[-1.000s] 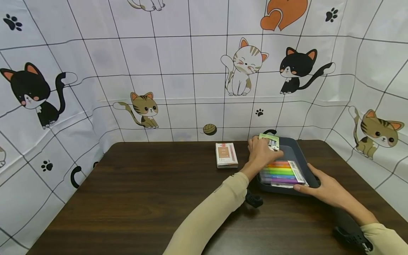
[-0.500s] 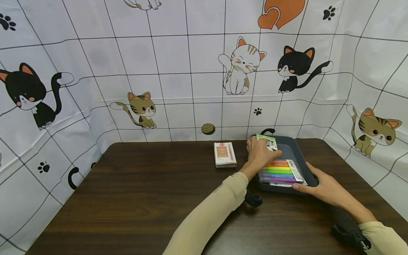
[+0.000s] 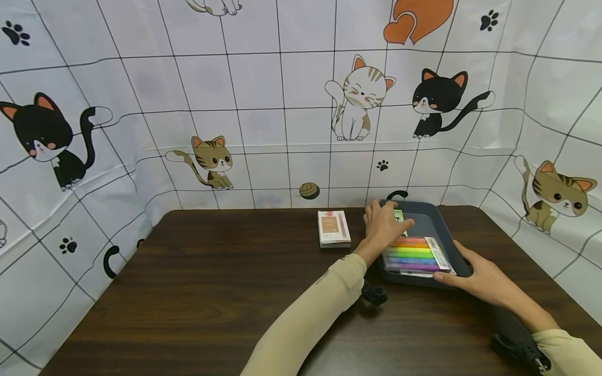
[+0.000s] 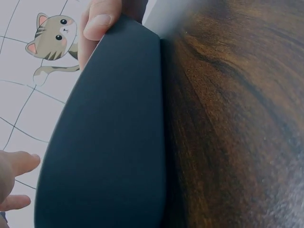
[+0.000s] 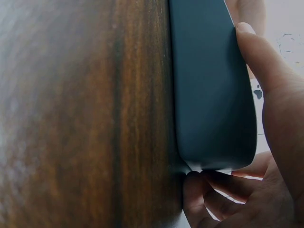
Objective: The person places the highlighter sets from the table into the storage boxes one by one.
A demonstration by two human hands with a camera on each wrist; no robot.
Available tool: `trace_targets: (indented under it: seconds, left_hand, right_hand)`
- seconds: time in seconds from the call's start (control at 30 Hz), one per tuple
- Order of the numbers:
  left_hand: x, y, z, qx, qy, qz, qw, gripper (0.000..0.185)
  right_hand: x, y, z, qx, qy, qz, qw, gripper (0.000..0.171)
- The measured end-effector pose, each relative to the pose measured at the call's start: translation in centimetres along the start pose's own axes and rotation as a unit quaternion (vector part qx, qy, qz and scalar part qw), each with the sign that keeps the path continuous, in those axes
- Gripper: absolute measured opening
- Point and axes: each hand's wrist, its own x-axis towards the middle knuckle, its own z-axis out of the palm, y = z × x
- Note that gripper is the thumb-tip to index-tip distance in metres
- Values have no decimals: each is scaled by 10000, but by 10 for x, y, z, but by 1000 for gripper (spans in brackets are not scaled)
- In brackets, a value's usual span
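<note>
A dark grey tray [image 3: 425, 209] lies at the right side of the table. In it, a clear pack of rainbow-coloured pens [image 3: 414, 255] lies near the front, with a small green-edged packet [image 3: 398, 215] behind, partly covered by my left hand [image 3: 383, 224]. That hand reaches over the tray's left rim, thumb and fingers spread apart. The left wrist view shows its spread fingertips [image 4: 21, 164] above the tray wall [image 4: 109, 128]. My right hand [image 3: 479, 277] grips the tray's near right corner, its thumb [image 5: 251, 38] on the rim and fingers curled against the outer wall.
A small stack of white boxes [image 3: 334, 230] with a brown panel on top stands left of the tray. Behind the dark wood table [image 3: 211, 292] hangs a white cat-print sheet [image 3: 263, 125]. Black wrist straps [image 3: 374, 295] hang under the forearms.
The green-edged packet, raised and tilted in my left fingers before, now lies lower in the tray. My left fingers have spread away from it. My right hand stays on the tray.
</note>
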Motion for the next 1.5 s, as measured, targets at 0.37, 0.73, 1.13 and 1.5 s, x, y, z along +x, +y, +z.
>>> trace_targets:
  seconds: [0.37,0.73,1.13,1.5]
  left_hand:
    - [0,-5,-3,-55,-161,-133,9998,47]
    - [4,-14,-10,-24,-97,-261,9996,43]
    - [7,-33,-24,121,29,-299,9995,45]
    - [7,-52,-35,55,116,-248,9996,42]
  right_hand:
    - [-1,-1,0,74,-13,-23,10000,111]
    - [0,1,-2,-23,3,-36,10000,111]
    - [-1,0,-1,-70,-46,5,10000,112]
    - [-1,0,-1,-19,-94,6,10000,111]
